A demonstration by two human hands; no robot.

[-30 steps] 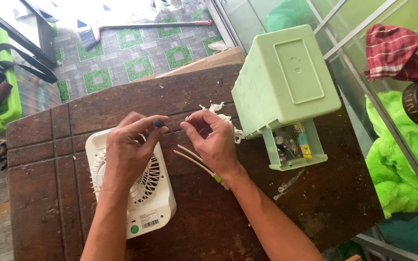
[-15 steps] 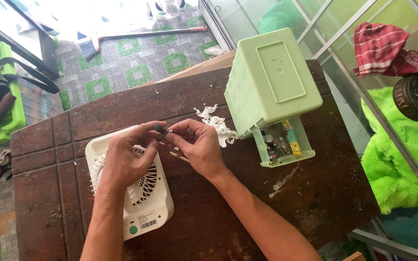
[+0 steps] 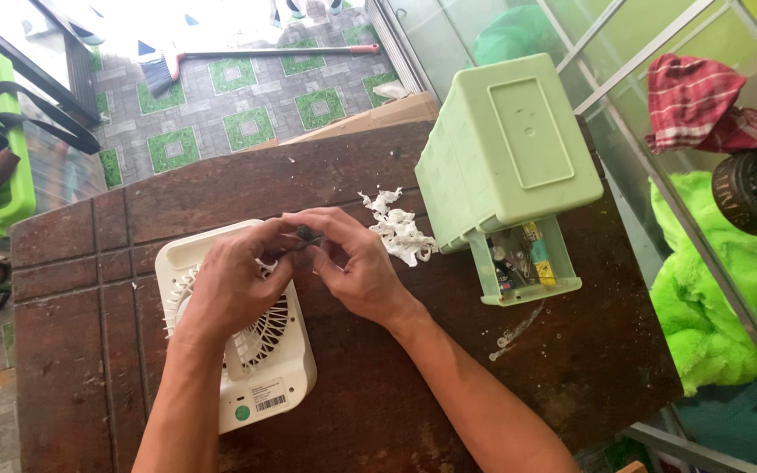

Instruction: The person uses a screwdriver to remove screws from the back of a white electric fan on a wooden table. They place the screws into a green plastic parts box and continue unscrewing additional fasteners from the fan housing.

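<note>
Hands meet over the upper edge of the white fan (image 3: 256, 368), which lies flat on the dark wooden tabletop (image 3: 72, 350) with its round grille facing up. Left hand (image 3: 231, 289) covers the upper part of that grille, fingers bent inward; right hand (image 3: 357, 271) sits just beside the fan's right edge. Both sets of fingertips are pinched together on a small dark part (image 3: 310, 235), held just above the fan's top right corner; what the part is cannot be made out. Right of the fan, close beyond the right hand, lies a heap of white scraps (image 3: 400, 229). Farther right of the fan stands a pale green plastic box (image 3: 510, 144), bottom side up, with a small drawer (image 3: 527, 267) pulled out toward the viewer and holding small mixed bits. Beyond the fan, past the far edge of the tabletop, a broom (image 3: 247, 57) lies on the green-patterned tiled floor (image 3: 247, 123).
</note>
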